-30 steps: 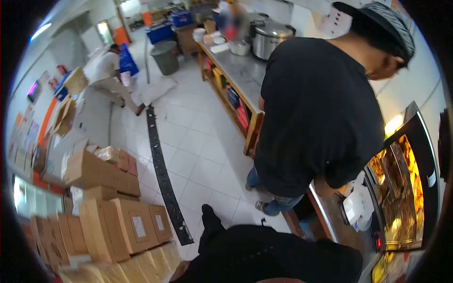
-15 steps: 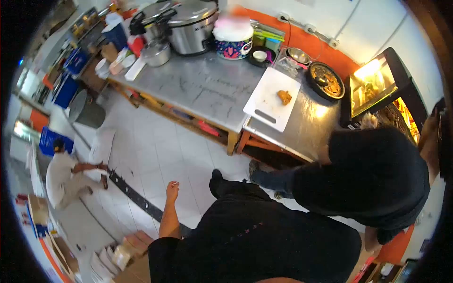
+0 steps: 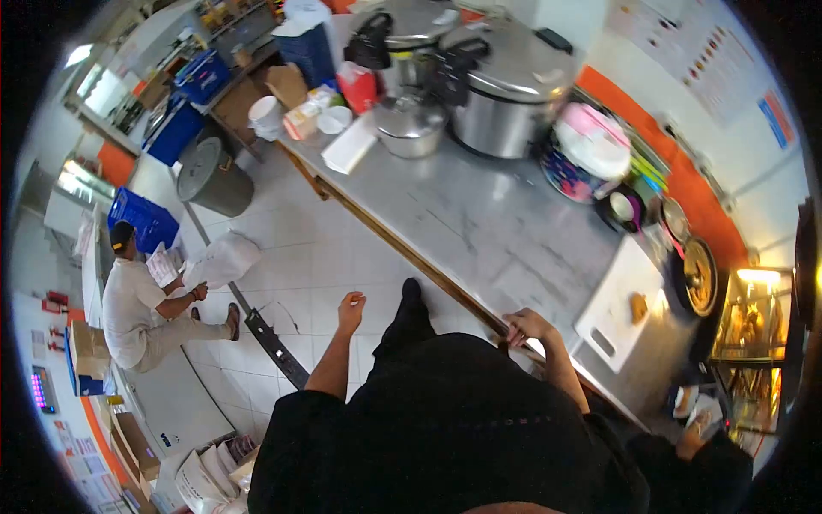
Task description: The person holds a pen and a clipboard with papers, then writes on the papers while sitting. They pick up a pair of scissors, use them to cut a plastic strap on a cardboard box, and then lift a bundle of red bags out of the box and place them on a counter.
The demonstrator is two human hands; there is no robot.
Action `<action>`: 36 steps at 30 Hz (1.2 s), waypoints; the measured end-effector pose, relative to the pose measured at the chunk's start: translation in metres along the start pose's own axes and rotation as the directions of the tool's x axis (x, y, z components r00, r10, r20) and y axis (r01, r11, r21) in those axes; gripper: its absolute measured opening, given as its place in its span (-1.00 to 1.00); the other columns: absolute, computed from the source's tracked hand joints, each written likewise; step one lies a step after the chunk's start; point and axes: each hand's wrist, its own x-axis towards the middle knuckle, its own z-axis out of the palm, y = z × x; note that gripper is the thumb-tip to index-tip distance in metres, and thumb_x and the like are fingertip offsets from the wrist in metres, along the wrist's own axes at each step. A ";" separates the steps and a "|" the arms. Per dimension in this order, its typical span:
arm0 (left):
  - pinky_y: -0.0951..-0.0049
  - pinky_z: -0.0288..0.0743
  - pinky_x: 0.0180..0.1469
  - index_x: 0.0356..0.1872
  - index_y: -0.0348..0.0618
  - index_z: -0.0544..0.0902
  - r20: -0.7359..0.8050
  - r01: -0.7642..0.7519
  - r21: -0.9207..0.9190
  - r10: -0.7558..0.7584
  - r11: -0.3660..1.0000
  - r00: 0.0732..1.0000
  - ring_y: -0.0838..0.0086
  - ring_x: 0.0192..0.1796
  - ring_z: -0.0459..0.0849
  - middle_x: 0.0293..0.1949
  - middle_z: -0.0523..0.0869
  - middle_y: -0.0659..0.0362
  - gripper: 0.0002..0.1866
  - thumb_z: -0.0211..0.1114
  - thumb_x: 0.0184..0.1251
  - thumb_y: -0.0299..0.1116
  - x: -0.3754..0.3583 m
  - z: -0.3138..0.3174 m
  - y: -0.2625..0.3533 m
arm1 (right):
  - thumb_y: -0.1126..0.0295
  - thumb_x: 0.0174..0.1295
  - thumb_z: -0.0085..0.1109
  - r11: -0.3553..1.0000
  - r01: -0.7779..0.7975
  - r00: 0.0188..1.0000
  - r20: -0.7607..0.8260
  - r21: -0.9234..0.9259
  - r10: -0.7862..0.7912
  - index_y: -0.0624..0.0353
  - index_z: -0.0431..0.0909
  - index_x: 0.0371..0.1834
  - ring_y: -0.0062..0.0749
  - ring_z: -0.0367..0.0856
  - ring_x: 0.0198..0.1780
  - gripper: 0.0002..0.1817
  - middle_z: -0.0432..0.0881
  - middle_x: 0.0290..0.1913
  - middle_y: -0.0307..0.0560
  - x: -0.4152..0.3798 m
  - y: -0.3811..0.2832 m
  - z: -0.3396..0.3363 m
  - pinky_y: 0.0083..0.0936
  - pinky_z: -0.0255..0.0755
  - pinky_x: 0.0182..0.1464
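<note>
My left hand [image 3: 351,312] hangs over the white tiled floor, its fingers loosely bent and nothing visible in it. My right hand [image 3: 527,327] is over the front edge of the metal table [image 3: 411,201]. Its fingers are half curled and apart, with no held thing showing. Nearest to it on the worktop is a white cutting board [image 3: 612,321] bearing a brown piece of food [image 3: 639,307]. Behind the board stands a dark round pan [image 3: 699,276] with food and a utensil in it.
Large metal pots [image 3: 514,103], a smaller lidded pot [image 3: 409,128] and a patterned container [image 3: 572,163] line the table. A lit food warmer [image 3: 753,317] stands right, near another person's hand [image 3: 692,441]. Left, a person [image 3: 133,308] handles a white sack [image 3: 224,257] near a grey bin [image 3: 214,178].
My view has shifted left along the table. My right hand has come into sight. The co-worker in black is now lower right, by the warmer; the person at left has turned to the sack.
</note>
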 end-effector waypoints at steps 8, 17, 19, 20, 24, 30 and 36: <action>0.41 0.56 -0.15 -0.22 -0.14 0.65 -0.051 -0.067 -0.268 0.055 0.961 0.997 0.41 -0.24 0.70 -0.33 0.73 0.15 -0.84 0.31 0.20 -0.36 0.204 0.001 -0.040 | 0.10 0.29 0.11 0.807 0.336 0.817 -0.275 -0.486 -0.506 0.28 0.55 -0.53 -0.43 0.48 -0.72 -0.57 0.47 -0.76 -0.10 0.128 -0.145 0.053 -0.43 0.39 -0.60; 0.36 0.56 -0.14 -0.11 -0.21 0.60 -0.001 0.164 -0.102 -0.165 0.981 0.986 0.31 -0.21 0.72 -0.26 0.74 0.05 -0.64 0.33 0.18 -0.17 0.202 -0.076 0.015 | 0.07 0.44 -0.12 0.876 0.419 0.887 -0.098 -0.241 -0.451 0.28 0.57 -0.46 -0.69 0.19 -0.71 -0.50 0.24 -0.76 -0.38 0.191 -0.238 0.069 -0.62 0.08 -0.62; 0.40 0.56 -0.21 -0.11 -0.20 0.61 0.011 0.239 -0.294 -0.246 0.925 0.969 0.41 -0.30 0.70 -0.35 0.73 0.10 -0.66 0.34 0.18 -0.20 0.181 -0.094 -0.014 | 0.09 0.44 -0.13 0.745 0.527 0.840 0.119 -0.409 -0.529 0.28 0.57 -0.46 -0.72 0.20 -0.66 -0.50 0.27 -0.73 -0.38 0.213 -0.282 0.090 -0.65 0.10 -0.58; 0.42 0.55 -0.24 -0.11 -0.20 0.61 0.001 0.366 -0.267 -0.380 0.892 0.925 0.44 -0.33 0.68 -0.36 0.71 0.12 -0.66 0.34 0.18 -0.21 0.159 -0.107 -0.034 | 0.09 0.44 -0.13 0.740 0.530 0.840 0.132 -0.414 -0.527 0.28 0.57 -0.46 -0.72 0.20 -0.66 -0.50 0.27 -0.73 -0.38 0.221 -0.312 0.107 -0.65 0.10 -0.58; 0.36 0.54 -0.42 -0.15 -0.23 0.61 -0.090 0.549 -0.498 -0.669 0.672 0.737 0.44 -0.46 0.63 -0.35 0.71 0.12 -0.64 0.33 0.18 -0.16 0.121 -0.176 -0.136 | 0.09 0.43 -0.10 0.528 0.812 0.583 0.416 -0.251 -0.698 0.24 0.57 -0.39 -0.69 0.22 -0.64 -0.55 0.29 -0.71 -0.37 0.281 -0.433 0.225 -0.61 0.15 -0.55; 0.38 0.62 -0.19 0.00 0.01 0.62 0.028 0.737 -0.564 -0.884 0.372 0.467 0.37 -0.29 0.72 -0.24 0.71 0.16 -0.57 0.38 0.08 -0.15 0.126 -0.283 -0.192 | -0.01 0.41 -0.10 0.454 0.836 0.531 0.662 -0.308 -0.529 0.18 0.60 -0.34 -0.63 0.25 -0.62 -0.52 0.25 -0.71 -0.36 0.382 -0.523 0.389 -0.57 0.18 -0.52; 0.39 0.57 -0.10 0.05 -0.13 0.56 -0.105 0.534 -0.214 -0.563 0.818 0.819 0.36 -0.22 0.69 -0.25 0.70 0.12 -0.52 0.35 0.14 -0.12 0.185 -0.368 -0.267 | -0.18 0.35 -0.15 0.684 0.320 0.943 0.290 -0.656 -0.163 0.28 0.60 -0.36 -0.36 0.47 -0.37 -0.35 0.53 -0.46 -0.08 0.507 -0.540 0.434 -0.36 0.37 -0.26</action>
